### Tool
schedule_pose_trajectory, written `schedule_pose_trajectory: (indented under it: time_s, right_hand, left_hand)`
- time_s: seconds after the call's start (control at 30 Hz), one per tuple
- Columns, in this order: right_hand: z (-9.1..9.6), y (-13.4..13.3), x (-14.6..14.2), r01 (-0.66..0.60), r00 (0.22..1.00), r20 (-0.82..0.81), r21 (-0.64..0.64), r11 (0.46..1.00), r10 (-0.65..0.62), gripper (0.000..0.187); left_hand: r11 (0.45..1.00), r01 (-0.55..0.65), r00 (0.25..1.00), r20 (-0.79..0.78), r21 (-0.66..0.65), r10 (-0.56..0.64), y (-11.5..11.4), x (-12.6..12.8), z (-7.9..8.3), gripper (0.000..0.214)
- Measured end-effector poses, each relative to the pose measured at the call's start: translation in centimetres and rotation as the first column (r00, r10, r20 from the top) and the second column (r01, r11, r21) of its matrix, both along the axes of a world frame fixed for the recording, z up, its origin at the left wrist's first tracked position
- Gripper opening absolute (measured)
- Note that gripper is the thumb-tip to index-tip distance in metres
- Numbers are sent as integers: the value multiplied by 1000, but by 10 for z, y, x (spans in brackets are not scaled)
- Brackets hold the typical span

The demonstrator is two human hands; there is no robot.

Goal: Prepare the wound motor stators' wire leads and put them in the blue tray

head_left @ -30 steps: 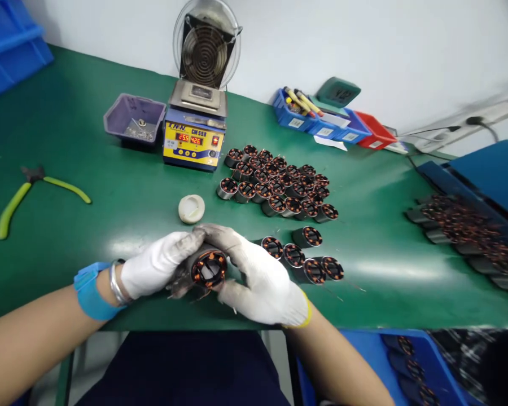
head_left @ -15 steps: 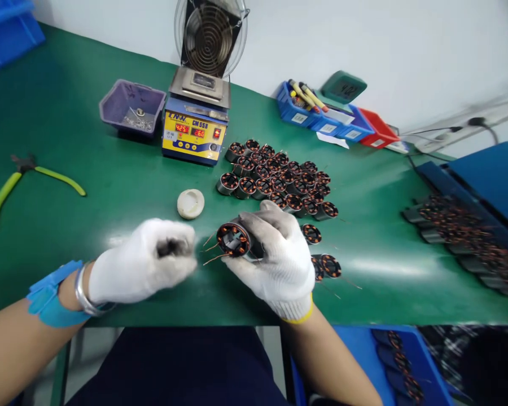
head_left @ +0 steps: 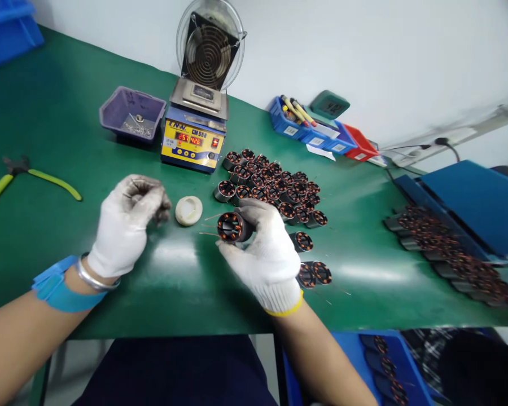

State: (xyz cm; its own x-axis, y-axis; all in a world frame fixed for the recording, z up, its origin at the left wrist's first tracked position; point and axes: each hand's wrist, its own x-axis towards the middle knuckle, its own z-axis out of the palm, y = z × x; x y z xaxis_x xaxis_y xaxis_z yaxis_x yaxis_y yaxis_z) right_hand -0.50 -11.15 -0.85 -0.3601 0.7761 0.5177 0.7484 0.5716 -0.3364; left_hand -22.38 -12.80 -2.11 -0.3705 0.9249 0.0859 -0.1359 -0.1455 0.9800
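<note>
My right hand (head_left: 265, 254), in a white glove, grips a dark motor stator (head_left: 232, 226) with copper windings, its thin wire leads sticking out to the left. My left hand (head_left: 125, 223), also gloved, hovers to the left of it with fingers curled together near a small round white pot (head_left: 188, 210); I cannot make out anything in its fingers. A cluster of several similar stators (head_left: 275, 186) lies just behind the right hand, and three more stators (head_left: 309, 265) lie to its right.
A yellow-and-blue solder pot station (head_left: 193, 144) with a fan (head_left: 209, 48) stands at the back. A purple tray (head_left: 132, 114), green-handled cutters (head_left: 25, 177), small blue and red bins (head_left: 317, 132), and more stators (head_left: 449, 254) by a blue tray at the right sit on the green table (head_left: 68, 141).
My hands came apart: the right hand kept the stator and lifted it forward, while the left hand let go and moved left and away toward the white pot.
</note>
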Motion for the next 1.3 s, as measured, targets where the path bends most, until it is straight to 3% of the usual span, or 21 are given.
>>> schedule_pose_trajectory:
  time_s: [0.07,0.1,0.2,0.3,0.4,0.57,0.67,0.83,0.97,1.1,1.3]
  right_hand:
    - [-2,7,-7,40,997,63,-10,999,-39,47]
    - [-2,11,-12,54,993,105,-24,998,-51,49]
    - [-3,16,-24,108,960,269,-99,989,-78,51]
    - [-1,16,-33,173,894,440,-158,972,-88,47]
    - [8,13,-41,201,816,577,-217,955,-41,42]
    - [26,14,-50,169,730,681,-270,948,64,45]
    - [28,17,-47,92,717,687,-260,961,117,48]
    - [31,22,-31,15,789,612,-117,993,60,49]
    - [39,26,-31,23,749,662,-41,999,10,31]
    - [33,26,-44,121,695,719,-105,987,-8,23]
    - [19,25,-46,30,750,662,-55,998,13,24]
  left_hand:
    - [998,32,973,-232,46,-21,7,0,-13,50]
    - [996,85,924,-377,21,-71,8,2,-20,71]
    - [979,166,679,-706,-121,-202,10,10,-34,107]
    - [974,138,515,-827,-180,-226,13,16,-40,97]
    - [976,112,446,-868,-188,-218,17,17,-41,74]
    - [973,133,410,-883,-191,-229,19,14,-38,65]
    - [971,141,411,-880,-195,-237,18,13,-36,65]
    - [968,145,414,-876,-205,-248,17,12,-37,66]
    - [968,150,417,-875,-200,-245,17,13,-37,65]
    - [966,148,413,-874,-211,-255,17,13,-35,64]
    - [968,153,418,-875,-199,-245,18,13,-36,63]
